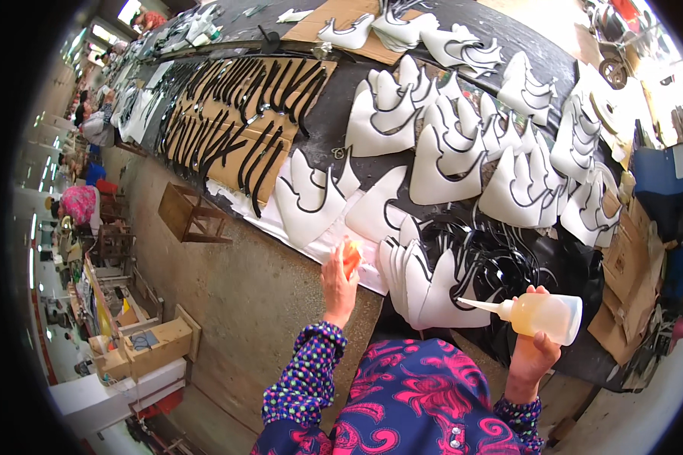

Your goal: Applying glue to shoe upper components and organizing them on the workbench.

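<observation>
My right hand (533, 355) is wrapped round a translucent squeeze bottle (555, 317) with a long thin nozzle and yellowish liquid inside. The bottle lies nearly on its side, its tip pointing left over a stack of curved white pieces (413, 282). Closed fingers of my left hand (339, 284) hold a small soft-looking orange item (352, 258), whose kind I cannot make out. This hand is by the table's near edge, beside a white sheet (328, 241). Just beyond it rests a curved white piece with black edging (305, 201).
Several stacks of black-edged white pieces (448, 163) cover the table's middle and right. Black strips (243, 144) lie in rows on cardboard (311, 80); a tangle of black strips (501, 262) sits before me. A wooden stool (190, 212) stands left. Other people (80, 203) are farther off.
</observation>
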Demonstrator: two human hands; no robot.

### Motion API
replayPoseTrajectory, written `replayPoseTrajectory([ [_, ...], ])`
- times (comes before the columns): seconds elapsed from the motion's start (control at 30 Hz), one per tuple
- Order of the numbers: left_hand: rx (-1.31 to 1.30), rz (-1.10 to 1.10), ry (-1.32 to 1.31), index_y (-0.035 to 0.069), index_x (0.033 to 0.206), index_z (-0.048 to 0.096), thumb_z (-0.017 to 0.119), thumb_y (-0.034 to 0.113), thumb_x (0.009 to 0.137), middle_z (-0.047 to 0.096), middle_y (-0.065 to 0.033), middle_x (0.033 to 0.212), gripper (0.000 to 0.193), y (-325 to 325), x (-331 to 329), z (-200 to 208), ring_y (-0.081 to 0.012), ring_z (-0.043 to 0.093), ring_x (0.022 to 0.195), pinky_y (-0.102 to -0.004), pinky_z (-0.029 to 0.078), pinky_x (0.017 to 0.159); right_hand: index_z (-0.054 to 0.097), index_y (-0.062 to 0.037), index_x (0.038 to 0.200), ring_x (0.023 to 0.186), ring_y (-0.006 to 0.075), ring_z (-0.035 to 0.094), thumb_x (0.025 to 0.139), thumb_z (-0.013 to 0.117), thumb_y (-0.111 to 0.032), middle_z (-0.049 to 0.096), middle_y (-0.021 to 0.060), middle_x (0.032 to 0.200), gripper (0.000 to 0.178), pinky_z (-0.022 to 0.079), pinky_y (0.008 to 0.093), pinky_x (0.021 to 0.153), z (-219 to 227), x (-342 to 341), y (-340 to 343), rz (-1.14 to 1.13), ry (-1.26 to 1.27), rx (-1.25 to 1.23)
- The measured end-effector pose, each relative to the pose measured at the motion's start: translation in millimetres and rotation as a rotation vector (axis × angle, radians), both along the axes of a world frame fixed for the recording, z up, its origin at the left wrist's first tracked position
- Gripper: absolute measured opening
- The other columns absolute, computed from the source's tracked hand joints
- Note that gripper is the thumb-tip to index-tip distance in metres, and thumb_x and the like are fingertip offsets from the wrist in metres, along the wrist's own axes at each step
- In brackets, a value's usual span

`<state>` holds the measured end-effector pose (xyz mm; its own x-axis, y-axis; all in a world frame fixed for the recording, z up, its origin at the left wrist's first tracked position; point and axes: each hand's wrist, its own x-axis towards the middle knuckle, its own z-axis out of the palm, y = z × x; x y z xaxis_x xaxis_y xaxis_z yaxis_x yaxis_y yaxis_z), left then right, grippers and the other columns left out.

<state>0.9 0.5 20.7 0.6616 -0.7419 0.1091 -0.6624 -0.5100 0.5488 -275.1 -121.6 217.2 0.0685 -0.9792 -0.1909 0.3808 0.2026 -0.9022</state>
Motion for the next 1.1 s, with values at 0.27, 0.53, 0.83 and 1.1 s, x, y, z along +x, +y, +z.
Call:
replayPoseTrajectory([
  [0.27,-0.203,0.070,0.033,0.008,0.126,0.038,0.065,0.006,0.073,0.051,-0.0138,0.114,0.059,-36.8,10.1,16.1,-0.0293,0.049,0.099,-0.0400,0.039,0.086,0.037,0.0010,0.124,0.116,0.0316,0.042,0.062,0.068,-0.022,0.044,0.0172,0.122,0.074,0.037,0.0495,0.095,1.6,-41.8,-2.6,-0.063,-0.054,-0.043],
  [0.53,-0.266,0.089,-0.253,0.009,0.123,0.038,0.066,0.007,0.071,0.050,-0.0124,0.117,0.058,-194.2,181.1,24.1,-0.0280,0.047,0.108,-0.0387,0.034,0.093,0.036,-0.0005,0.125,0.116,0.0309,0.043,0.059,0.068,-0.023,0.045,0.0156,0.121,0.077,0.037,0.0495,0.094,3.4,-35.8,2.3,-0.219,-0.028,0.031],
  [0.83,-0.242,0.066,-0.303,0.011,0.127,0.034,0.062,0.017,0.076,0.045,-0.0135,0.121,0.058,-218.7,170.9,-1.6,-0.0323,0.042,0.111,-0.0452,0.033,0.091,0.039,-0.0005,0.122,0.114,0.0316,0.043,0.056,0.070,-0.021,0.046,0.0158,0.120,0.076,0.037,0.0506,0.094,7.9,-27.5,-5.8,-0.267,-0.047,0.049],
  [1.1,-0.052,-0.386,0.519,0.004,0.099,0.051,0.068,0.021,0.071,0.051,-0.0140,0.098,0.037,-70.7,-128.8,17.7,-0.0284,0.049,0.093,-0.0364,0.041,0.080,0.037,-0.0009,0.125,0.116,0.0324,0.042,0.059,0.069,-0.021,0.044,0.0170,0.122,0.075,0.035,0.0518,0.096,7.3,-59.2,-18.4,-0.156,-0.167,0.032],
])
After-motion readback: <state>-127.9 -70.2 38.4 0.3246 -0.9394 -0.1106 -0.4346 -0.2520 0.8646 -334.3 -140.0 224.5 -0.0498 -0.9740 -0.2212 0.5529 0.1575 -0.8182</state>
